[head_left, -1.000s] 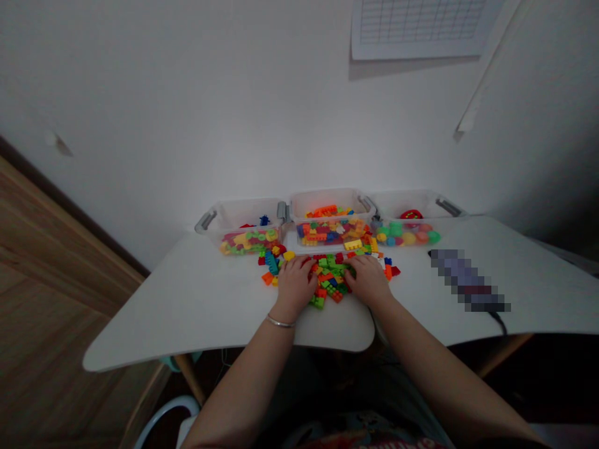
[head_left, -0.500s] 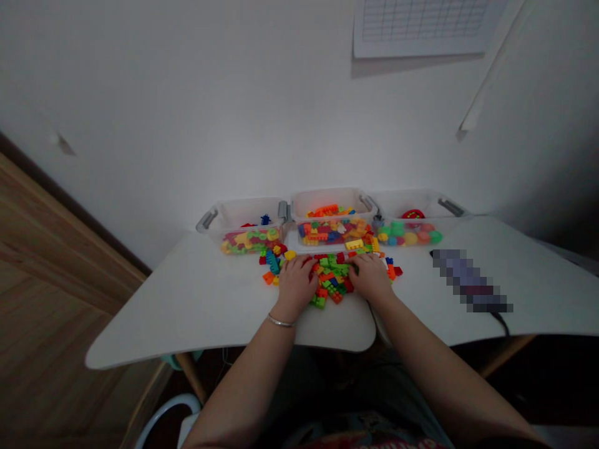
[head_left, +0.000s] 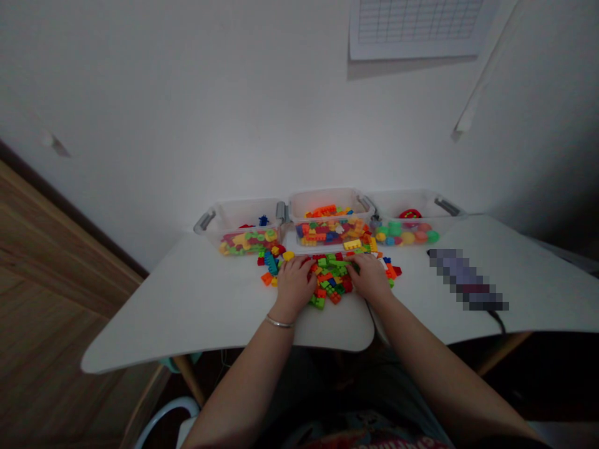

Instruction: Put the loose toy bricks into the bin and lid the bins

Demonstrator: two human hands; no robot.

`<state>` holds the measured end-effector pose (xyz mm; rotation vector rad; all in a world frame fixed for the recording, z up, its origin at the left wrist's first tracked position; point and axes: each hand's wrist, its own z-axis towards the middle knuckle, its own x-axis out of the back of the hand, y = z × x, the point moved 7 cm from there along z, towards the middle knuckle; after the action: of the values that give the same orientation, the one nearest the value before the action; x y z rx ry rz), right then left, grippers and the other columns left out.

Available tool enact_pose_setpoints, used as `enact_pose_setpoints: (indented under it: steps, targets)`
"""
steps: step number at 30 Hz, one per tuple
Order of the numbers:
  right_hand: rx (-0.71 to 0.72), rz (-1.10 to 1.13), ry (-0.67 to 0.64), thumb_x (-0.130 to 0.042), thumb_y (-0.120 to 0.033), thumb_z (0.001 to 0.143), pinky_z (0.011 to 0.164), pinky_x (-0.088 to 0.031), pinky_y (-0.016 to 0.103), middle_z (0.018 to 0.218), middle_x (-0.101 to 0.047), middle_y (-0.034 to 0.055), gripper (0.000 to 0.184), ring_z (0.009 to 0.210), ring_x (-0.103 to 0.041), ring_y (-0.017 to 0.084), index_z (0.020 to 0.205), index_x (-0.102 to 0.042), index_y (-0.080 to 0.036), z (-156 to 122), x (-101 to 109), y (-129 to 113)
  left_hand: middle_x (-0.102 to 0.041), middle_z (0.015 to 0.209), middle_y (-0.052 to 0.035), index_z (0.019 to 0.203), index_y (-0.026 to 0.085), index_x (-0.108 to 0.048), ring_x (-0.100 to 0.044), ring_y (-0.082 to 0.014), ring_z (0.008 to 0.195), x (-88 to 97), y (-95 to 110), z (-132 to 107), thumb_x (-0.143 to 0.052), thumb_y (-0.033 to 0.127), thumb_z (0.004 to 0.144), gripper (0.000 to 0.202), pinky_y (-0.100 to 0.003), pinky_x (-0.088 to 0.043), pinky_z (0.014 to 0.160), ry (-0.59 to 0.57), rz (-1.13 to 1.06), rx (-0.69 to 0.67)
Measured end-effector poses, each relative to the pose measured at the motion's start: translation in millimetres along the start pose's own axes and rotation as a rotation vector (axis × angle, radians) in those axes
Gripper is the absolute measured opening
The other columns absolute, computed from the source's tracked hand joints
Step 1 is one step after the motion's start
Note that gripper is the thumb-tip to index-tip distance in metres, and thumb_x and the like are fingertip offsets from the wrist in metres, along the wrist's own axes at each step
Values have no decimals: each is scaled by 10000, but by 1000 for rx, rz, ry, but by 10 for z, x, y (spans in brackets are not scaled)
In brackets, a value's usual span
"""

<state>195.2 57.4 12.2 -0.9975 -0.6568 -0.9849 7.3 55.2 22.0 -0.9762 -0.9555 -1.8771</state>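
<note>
A pile of colourful toy bricks (head_left: 329, 279) lies on the white table between my hands. My left hand (head_left: 294, 280) rests over the pile's left side, palm down, fingers apart, with red bricks by its thumb. On the other side, my right hand (head_left: 369, 274) has its thumb and fingertips closed around the end of a long green toy brick (head_left: 337, 263). My fingers partly hide that end. Yellow bricks (head_left: 353, 245) lie just beyond the right fingertips. A teal brick (head_left: 270, 262) is left of my left hand.
Behind the pile, three clear bins line the wall: a left bin (head_left: 248, 222) with mixed pieces, a middle bin (head_left: 330, 218) with bricks, and a right bin (head_left: 407, 221) with round pieces. A pixelated object (head_left: 468, 279) with a cable lies right. The table's front edge (head_left: 334, 349) is near.
Both hands stay almost where they were over the pile. A long green brick at my right fingertips has shifted slightly. The whole view has moved a little.
</note>
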Motion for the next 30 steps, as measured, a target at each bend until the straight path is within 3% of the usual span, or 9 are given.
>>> enact_pose_setpoints:
  steps: [18,25,30]
  targets:
    - [110,235,167,-483,-331,871,842,-452,409,948,-681,103,235,916,-589,247,947,-651,-186,-39,72,-60,-594,1260,-35,1169,254,-619,-500,-226,1170,15,-19,-20,-509,282,861,329,-415,-349,1045,5,-8,4]
    - [-105,560,275,-544,-441,817,746,-506,366,889,-673,74,281,800,-621,205,947,-609,-200,15,168,86,-594,1264,-29,1164,257,-620,-498,-226,1176,31,-12,-24,-513,268,854,328,-413,-347,1045,-5,-16,6]
    - [-160,891,413,-602,-452,756,711,-532,331,832,-658,46,312,762,-635,175,946,-545,-211,289,361,145,-597,1255,-34,1162,248,-620,-500,-223,1169,60,0,-34,-515,255,848,331,-405,-359,1032,-10,-15,4]
